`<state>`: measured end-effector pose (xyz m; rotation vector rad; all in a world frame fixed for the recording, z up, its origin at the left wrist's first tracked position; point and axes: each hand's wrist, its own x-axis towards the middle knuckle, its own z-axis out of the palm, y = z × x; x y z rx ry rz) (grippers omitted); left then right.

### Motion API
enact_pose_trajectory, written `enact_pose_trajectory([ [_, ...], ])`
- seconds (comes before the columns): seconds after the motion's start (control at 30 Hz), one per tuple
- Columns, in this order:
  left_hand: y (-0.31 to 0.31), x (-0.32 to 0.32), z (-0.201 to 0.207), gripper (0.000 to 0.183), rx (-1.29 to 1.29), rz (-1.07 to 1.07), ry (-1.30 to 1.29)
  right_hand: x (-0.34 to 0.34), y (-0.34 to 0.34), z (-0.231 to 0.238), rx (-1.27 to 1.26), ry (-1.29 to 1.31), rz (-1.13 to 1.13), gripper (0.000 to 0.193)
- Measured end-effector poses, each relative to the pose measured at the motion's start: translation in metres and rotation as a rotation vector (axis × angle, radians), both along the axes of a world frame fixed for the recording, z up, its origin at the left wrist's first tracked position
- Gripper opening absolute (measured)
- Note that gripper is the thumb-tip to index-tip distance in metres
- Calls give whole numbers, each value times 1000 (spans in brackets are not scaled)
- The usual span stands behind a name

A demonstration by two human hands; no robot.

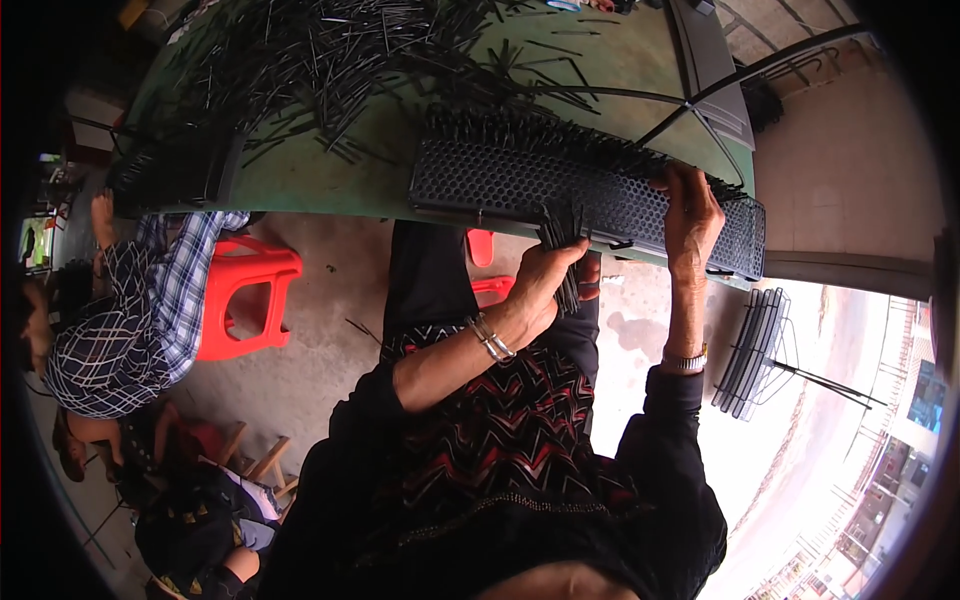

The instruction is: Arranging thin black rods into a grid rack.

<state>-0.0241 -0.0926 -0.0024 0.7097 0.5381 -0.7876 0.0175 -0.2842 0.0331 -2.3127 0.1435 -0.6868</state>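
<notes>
A long black perforated rack (480, 183) lies along the near edge of the green table, its face covered in small round holes. Many thin black sticks (520, 128) stand up in a row along its far side. My left hand (540, 283) is closed around a bundle of thin black sticks (563, 228), just in front of the rack's near edge. Over the rack's right half, my right hand (690, 215) has its fingers pinched together at the far edge by the row. What sits between those fingertips is too small to make out.
Loose black sticks (330, 60) lie heaped across the green table (620, 60) at the far left. A black metal rod (770, 68) crosses above the table on the right. A red plastic stool (250, 300) stands on the floor to the left, near a person in a checked shirt (180, 290).
</notes>
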Motion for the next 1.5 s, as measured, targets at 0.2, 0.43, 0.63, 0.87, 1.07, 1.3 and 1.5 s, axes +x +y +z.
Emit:
enact_pose_trajectory([
  [0.2, -1, -1, 0, 17, 28, -44, -56, 5, -3, 6, 57, 35, 165, 12],
  [0.43, 1, 0, 1, 23, 7, -31, -91, 13, -11, 12, 30, 78, 333, 12],
  [0.63, 2, -2, 4, 22, 9, -58, -120, 13, -9, -2, -162, 9, 234, 15],
  [0.87, 2, -2, 7, 23, -20, -58, -126, 14, -1, -10, -652, -24, -7, 28],
  [1.07, 1, -2, 10, 18, -12, -9, -90, -2, 21, -7, -544, -12, 16, 34],
  [1.3, 1, 0, 19, 21, -28, -44, -115, -39, 27, 1, 366, 527, 356, 20],
  [1.5, -1, 1, 27, 23, 17, -95, -129, -36, 19, 6, 575, 527, 327, 16],
])
